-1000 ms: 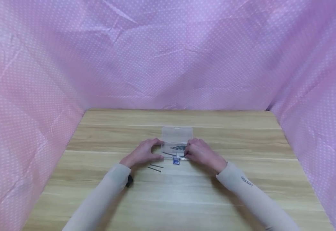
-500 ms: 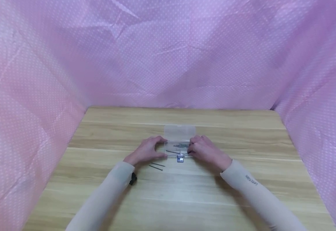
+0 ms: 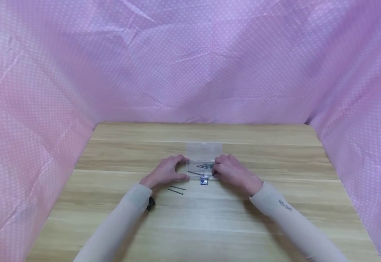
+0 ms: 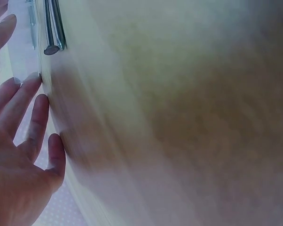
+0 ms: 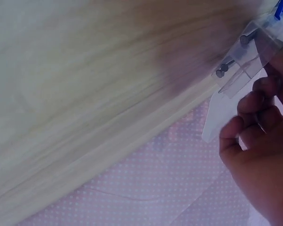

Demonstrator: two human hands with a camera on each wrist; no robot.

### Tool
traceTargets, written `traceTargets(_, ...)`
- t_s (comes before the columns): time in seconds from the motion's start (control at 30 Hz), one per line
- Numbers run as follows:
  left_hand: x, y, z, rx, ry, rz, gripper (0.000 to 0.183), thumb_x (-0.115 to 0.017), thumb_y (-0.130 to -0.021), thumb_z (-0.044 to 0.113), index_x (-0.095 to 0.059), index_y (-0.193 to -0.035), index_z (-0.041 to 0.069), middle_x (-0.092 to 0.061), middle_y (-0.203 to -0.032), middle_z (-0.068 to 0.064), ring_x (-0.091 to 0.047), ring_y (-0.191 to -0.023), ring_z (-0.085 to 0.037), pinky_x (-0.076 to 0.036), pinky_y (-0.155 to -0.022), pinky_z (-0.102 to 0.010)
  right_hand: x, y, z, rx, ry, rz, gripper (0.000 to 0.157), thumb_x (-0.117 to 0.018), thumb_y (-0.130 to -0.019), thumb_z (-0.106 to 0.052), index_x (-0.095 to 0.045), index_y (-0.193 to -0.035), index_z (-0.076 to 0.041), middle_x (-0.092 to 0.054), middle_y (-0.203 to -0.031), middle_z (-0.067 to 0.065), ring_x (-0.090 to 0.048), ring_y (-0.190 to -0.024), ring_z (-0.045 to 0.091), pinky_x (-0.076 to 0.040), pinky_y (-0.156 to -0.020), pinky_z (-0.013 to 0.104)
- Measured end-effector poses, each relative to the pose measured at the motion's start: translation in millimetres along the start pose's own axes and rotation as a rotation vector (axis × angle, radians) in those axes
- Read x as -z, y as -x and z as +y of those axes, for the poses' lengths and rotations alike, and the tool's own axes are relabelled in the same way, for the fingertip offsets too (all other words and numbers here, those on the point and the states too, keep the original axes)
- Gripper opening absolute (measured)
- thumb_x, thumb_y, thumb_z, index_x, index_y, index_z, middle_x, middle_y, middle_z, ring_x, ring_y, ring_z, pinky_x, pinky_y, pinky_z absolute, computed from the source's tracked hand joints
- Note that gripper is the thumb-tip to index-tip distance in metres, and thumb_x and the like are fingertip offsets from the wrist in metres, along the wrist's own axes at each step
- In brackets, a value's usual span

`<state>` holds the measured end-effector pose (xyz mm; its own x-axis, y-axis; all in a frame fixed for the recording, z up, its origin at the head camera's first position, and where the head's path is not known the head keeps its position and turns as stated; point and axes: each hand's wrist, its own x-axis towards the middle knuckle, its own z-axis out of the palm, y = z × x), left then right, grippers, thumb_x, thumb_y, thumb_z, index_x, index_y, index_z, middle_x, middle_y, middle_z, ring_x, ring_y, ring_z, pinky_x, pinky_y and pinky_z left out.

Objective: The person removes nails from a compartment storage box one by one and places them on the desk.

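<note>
A clear plastic box (image 3: 194,168) with its lid (image 3: 204,150) folded back lies mid-table, several steel nails inside. My left hand (image 3: 166,171) holds its left end, thumb at the front corner and a finger at the back corner. In the left wrist view the other fingers (image 4: 35,123) are spread. My right hand (image 3: 233,173) reaches into the right end with curled fingers, pinching a nail (image 3: 211,176) near the front wall; the fingertips are partly hidden. Nail heads (image 5: 221,73) show through the box's end in the right wrist view.
Two loose nails (image 3: 176,190) lie on the wooden table (image 3: 190,225) in front of the left hand. A blue latch (image 3: 204,181) sticks out from the box's front. Pink dotted cloth (image 3: 190,65) hangs around the table's back and sides.
The nail at the right hand's fingertips was tilted half a second ago and now lies lower and flatter in the box's front part. The left hand keeps its place on the box.
</note>
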<state>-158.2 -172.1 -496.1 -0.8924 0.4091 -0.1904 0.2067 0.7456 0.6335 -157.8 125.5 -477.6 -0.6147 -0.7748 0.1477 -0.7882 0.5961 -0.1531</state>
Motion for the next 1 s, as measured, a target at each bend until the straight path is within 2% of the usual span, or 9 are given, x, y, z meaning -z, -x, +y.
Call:
traceTargets(0.17,-0.1,1.1,-0.9,-0.004,-0.002,0.002,0.069,-0.088,-0.081,0.044,-0.061,-0.140,0.022,-0.064,-0.136,0.001,-0.056,-0.125,-0.023,-0.043,-0.109,-0.049,2.3,0.6,0.5,-0.008,0.046,-0.006,0.004,-0.084,-0.087,-0.019,-0.081,-0.085,-0.020,-0.060,-0.082,-0.005,-0.051,-0.076,0.018,-0.039,-0.069,0.033)
traceTargets(0.3,0.0,1.3,-0.9,-0.004,-0.005,0.003,0.069,-0.087,-0.081,0.045,-0.061,-0.141,0.022,-0.063,-0.137,0.002,-0.056,-0.125,-0.022,-0.044,-0.109,-0.049,6.1,-0.2,-1.1,-0.033,0.053,-0.018,0.014,-0.083,-0.086,-0.010,-0.077,-0.078,-0.020,-0.066,-0.079,-0.005,-0.055,-0.070,0.016,-0.041,-0.065,0.032)
traceTargets(0.47,0.5,0.5,0.2,-0.001,-0.005,-0.002,0.069,-0.086,-0.082,0.046,-0.060,-0.141,0.022,-0.063,-0.138,0.002,-0.055,-0.125,-0.021,-0.043,-0.110,-0.049,8.6,-5.3,-1.9,-0.031,0.050,-0.011,0.026,-0.076,-0.081,0.004,-0.068,-0.068,-0.017,-0.065,-0.069,-0.004,-0.044,-0.057,0.014,-0.041,-0.055,0.030)
traceTargets(0.6,0.8,0.1,1.6,-0.003,-0.008,0.001,0.068,-0.086,-0.082,0.046,-0.061,-0.141,0.023,-0.062,-0.138,0.002,-0.054,-0.127,-0.022,-0.042,-0.110,-0.049,7.7,-6.8,-0.4,-0.020,0.057,-0.002,0.027,-0.076,-0.080,0.002,-0.066,-0.065,-0.018,-0.062,-0.066,-0.004,-0.041,-0.054,0.014,-0.039,-0.052,0.030)
traceTargets(0.7,0.6,0.1,2.4,-0.006,-0.014,0.005,0.068,-0.087,-0.082,0.045,-0.061,-0.140,0.022,-0.062,-0.137,0.002,-0.054,-0.127,-0.022,-0.042,-0.110,-0.049,4.8,-5.1,2.5,-0.007,0.030,0.015,0.022,-0.080,-0.083,-0.004,-0.072,-0.069,-0.018,-0.062,-0.068,-0.006,-0.045,-0.057,0.013,-0.040,-0.054,0.030)
traceTargets(0.83,0.3,0.4,3.2,-0.010,-0.004,0.008,0.067,-0.087,-0.082,0.044,-0.061,-0.140,0.020,-0.063,-0.136,0.000,-0.055,-0.125,-0.023,-0.044,-0.110,-0.048,-0.5,-1.4,7.4,0.013,-0.052,0.057,0.005,-0.086,-0.084,-0.015,-0.083,-0.084,-0.019,-0.058,-0.074,-0.009,-0.049,-0.066,0.013,-0.040,-0.061,0.030)
traceTargets(1.0,-0.7,0.1,2.1,-0.023,0.001,0.010,0.066,-0.087,-0.083,0.042,-0.061,-0.139,0.019,-0.064,-0.134,-0.001,-0.057,-0.121,-0.021,-0.046,-0.107,-0.045,-7.0,0.9,11.0,0.015,-0.112,0.077,0.009,-0.087,-0.084,-0.018,-0.085,-0.093,-0.018,-0.052,-0.078,-0.009,-0.047,-0.072,0.013,-0.041,-0.067,0.030)
